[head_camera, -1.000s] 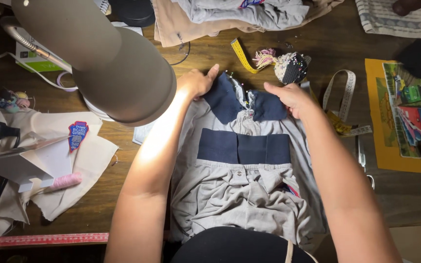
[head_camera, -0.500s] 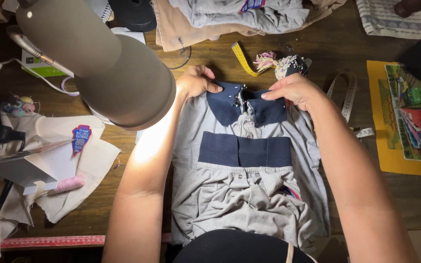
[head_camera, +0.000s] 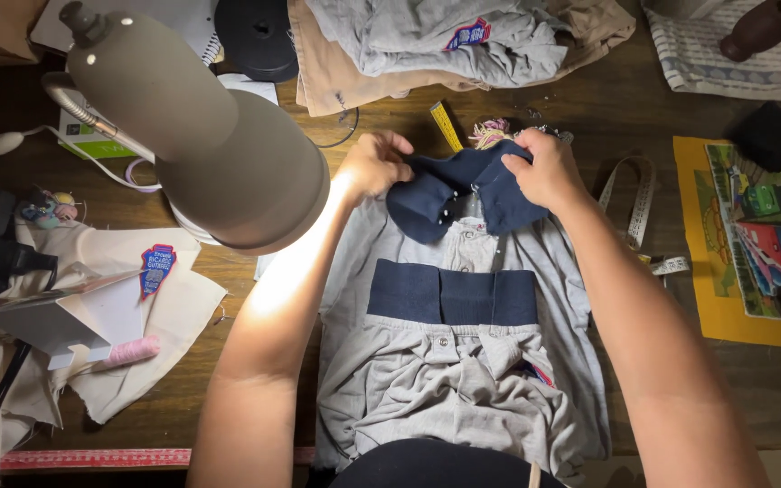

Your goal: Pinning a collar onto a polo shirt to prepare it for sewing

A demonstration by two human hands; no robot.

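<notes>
Left hand [head_camera: 374, 165] and right hand [head_camera: 544, 167] both pinch shirt collar [head_camera: 463, 185], now lifted and bunched; earlier flat.

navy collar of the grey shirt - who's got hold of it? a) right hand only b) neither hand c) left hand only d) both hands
d: the left hand and the right hand each grip a side of the navy collar, lifting it off the grey shirt on the wooden table.
</notes>
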